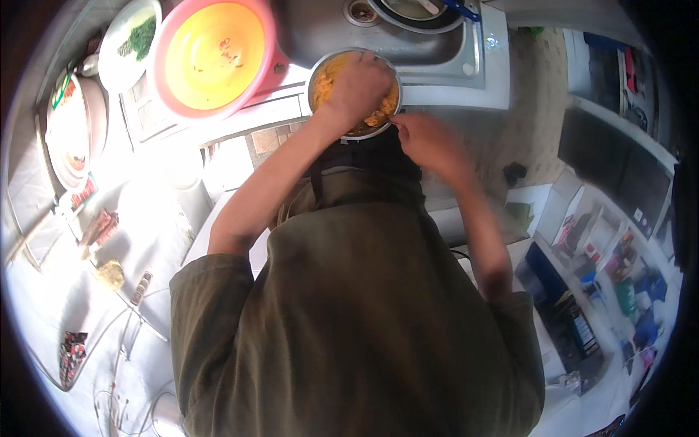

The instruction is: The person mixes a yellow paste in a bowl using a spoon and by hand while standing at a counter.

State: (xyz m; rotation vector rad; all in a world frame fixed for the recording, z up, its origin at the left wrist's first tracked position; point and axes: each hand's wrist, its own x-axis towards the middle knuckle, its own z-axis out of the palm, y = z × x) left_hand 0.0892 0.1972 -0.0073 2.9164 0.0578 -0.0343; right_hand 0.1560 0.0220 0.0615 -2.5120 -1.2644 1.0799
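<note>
A round metal bowl holds a crumbly orange mash and sits by the front edge of the sink counter. My left hand is down in the bowl with its fingers curled against the mash. What those fingers hold is hidden beneath the hand. At the bowl's near right rim, my right hand pinches the edge between thumb and fingers. Some darker, wet-looking matter shows at the near side inside the bowl.
Left of the bowl stands a pink plastic basin with bits of residue inside. Beyond it is a white plate with chopped greens. A steel sink behind the bowl contains a pan. Bright sunlight washes out the left counter.
</note>
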